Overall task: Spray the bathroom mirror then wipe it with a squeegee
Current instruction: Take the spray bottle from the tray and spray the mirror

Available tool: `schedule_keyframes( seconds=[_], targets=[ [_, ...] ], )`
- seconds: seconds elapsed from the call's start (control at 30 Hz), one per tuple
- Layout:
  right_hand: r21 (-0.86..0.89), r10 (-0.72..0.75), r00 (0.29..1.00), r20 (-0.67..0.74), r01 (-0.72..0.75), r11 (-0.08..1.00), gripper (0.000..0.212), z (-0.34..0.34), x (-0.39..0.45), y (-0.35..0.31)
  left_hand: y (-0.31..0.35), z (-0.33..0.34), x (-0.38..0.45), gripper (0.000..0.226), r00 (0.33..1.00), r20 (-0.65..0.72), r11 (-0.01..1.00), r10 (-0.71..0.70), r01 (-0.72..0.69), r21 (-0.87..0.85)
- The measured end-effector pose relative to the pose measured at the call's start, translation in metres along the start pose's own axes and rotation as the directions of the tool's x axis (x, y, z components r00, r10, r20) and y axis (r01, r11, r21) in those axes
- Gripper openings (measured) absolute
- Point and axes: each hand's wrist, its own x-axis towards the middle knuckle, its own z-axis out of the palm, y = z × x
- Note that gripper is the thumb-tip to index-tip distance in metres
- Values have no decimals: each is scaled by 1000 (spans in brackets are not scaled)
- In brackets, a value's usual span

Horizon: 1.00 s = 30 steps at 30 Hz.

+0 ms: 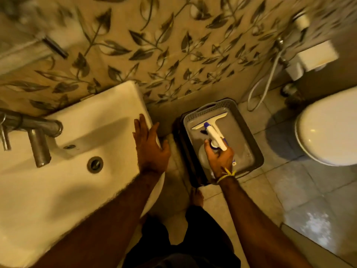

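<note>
A grey plastic basket point(249, 144) sits on a dark stand right of the sink. Inside it lies a white squeegee point(207, 121) with its blade across the far end. My right hand point(219, 156) is closed around the neck of a clear spray bottle point(204, 156) with a white and blue trigger head point(215, 135), over the basket. My left hand point(150, 144) rests with fingers spread on the right rim of the white sink point(81, 132). The mirror point(17, 20) shows only as a blurred edge at the top left.
A metal tap point(36, 140) stands at the sink's left. A white toilet point(328, 128) is at the right, with a hose sprayer point(270, 74) and a paper holder point(316, 57) on the leaf-patterned wall. My bare foot point(197, 196) stands on the tiled floor.
</note>
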Motion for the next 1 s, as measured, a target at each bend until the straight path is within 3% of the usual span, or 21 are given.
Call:
schedule_keyframes(
  seconds=[0.13,0.3,0.43,0.6,0.77,0.93,1.0],
  targets=[
    [-43,-90,992,91,94,995,34,-30,-33,-38,6,-7,0,64,998,63,997,-20,15,74],
    [32,-63,990,124,60,998,45,-48,-77,-91,10,-32,-6,81,975,217,995,-40,20,96],
    [11,-48,984,172,47,999,46,-45,-101,-138,1,-77,-47,75,968,220,992,122,-129,17],
    [33,-97,943,320,91,995,49,-23,-132,-205,-16,-146,-72,70,956,80,959,282,-278,-53],
    [61,-346,832,434,357,932,42,21,-167,-290,-24,-231,-54,65,910,-120,914,396,-404,-41],
    [122,-479,749,458,481,868,44,51,-199,-374,-35,-311,-52,62,834,-345,892,430,-451,24],
    [172,-519,711,475,503,847,41,58,-209,-400,-43,-342,-53,62,774,-421,868,472,-492,69]
  ],
)
